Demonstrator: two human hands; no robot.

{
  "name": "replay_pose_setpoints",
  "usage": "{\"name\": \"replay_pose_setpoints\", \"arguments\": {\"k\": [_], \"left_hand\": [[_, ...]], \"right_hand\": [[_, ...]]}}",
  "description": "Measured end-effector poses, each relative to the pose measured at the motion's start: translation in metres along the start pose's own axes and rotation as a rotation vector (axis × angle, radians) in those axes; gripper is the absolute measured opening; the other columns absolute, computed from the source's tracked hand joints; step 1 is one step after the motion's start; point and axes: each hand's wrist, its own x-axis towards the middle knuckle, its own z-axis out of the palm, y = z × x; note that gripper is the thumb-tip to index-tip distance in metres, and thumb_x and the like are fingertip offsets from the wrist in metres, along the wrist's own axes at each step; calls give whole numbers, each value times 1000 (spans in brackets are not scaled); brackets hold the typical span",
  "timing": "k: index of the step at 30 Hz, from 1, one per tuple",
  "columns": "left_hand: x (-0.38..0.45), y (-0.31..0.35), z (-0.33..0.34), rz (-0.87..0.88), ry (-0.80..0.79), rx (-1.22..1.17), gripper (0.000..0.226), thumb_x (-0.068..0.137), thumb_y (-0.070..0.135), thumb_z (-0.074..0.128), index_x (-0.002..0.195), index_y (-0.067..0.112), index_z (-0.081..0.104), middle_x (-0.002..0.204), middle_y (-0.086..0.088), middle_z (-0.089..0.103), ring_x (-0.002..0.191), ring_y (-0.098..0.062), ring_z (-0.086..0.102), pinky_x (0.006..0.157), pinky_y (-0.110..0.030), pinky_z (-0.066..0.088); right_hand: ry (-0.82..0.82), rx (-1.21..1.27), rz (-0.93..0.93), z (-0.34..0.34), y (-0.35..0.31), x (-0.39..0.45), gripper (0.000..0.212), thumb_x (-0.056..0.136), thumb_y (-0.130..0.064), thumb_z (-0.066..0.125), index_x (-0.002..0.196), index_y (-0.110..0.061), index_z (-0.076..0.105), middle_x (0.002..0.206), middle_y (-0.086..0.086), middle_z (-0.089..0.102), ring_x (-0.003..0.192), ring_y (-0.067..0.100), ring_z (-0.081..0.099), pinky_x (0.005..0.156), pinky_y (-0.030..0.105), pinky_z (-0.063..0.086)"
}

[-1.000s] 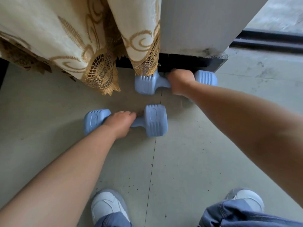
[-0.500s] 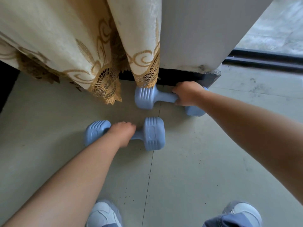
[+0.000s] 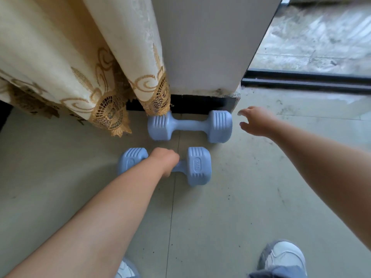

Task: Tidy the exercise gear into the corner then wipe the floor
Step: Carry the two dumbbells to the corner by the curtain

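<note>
Down on the tiled floor point(image 3: 230, 207) lie two pale blue dumbbells, matte and moulded, each with a slim rounded handle between two blocky, faceted heads ribbed with shallow grooves. The left hand point(image 3: 165, 160) is wrapped closed around the handle of the nearer dumbbell point(image 3: 197, 166), knuckles up, so the handle is mostly hidden; one head shows on either side of the fist, and the head on the thumb side carries a raised oval weight marking on its end face. Its long axis runs left to right across the view, roughly square to the left forearm.

Just beyond the left hand's knuckles, the farther dumbbell point(image 3: 189, 125) rests unheld on the floor, parallel to the first and close to it without touching. Its long axis also runs side to side, along the dark skirting at the foot of a pale wall panel point(image 3: 204, 47). The right hand point(image 3: 258, 121) hovers just beside that dumbbell's right-hand head, empty, fingers spread and slightly curled, clear of the plastic.

Above the left hand hangs a cream curtain point(image 3: 66, 57), soft and folded, with golden embroidered scrolls and a lace hem; its edge brushes the farther dumbbell's left-hand head. The floor is smooth grey tile, speckled with dark grit. Two grey-and-white shoes show at the bottom edge, the right shoe point(image 3: 285, 255) below the right forearm.
</note>
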Motion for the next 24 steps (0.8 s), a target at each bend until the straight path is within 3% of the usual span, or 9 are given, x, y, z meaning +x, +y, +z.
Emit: {"name": "replay_pose_setpoints", "arguments": {"k": [9, 24], "left_hand": [[30, 36, -30, 88, 102, 34, 36, 88, 12, 58, 124, 10, 53, 129, -8, 56, 120, -27, 56, 91, -33, 46], [32, 22, -26, 102, 118, 35, 34, 88, 10, 56, 121, 7, 50, 127, -10, 54, 116, -29, 56, 87, -35, 46]], "right_hand": [[-52, 10, 13, 5, 12, -12, 46, 94, -18, 45, 140, -13, 40, 139, 12, 47, 124, 30, 48, 97, 33, 41], [-54, 58, -78, -2, -11, -4, 43, 94, -15, 43, 137, -13, 43, 136, 11, 49, 122, 29, 50, 95, 34, 43]]}}
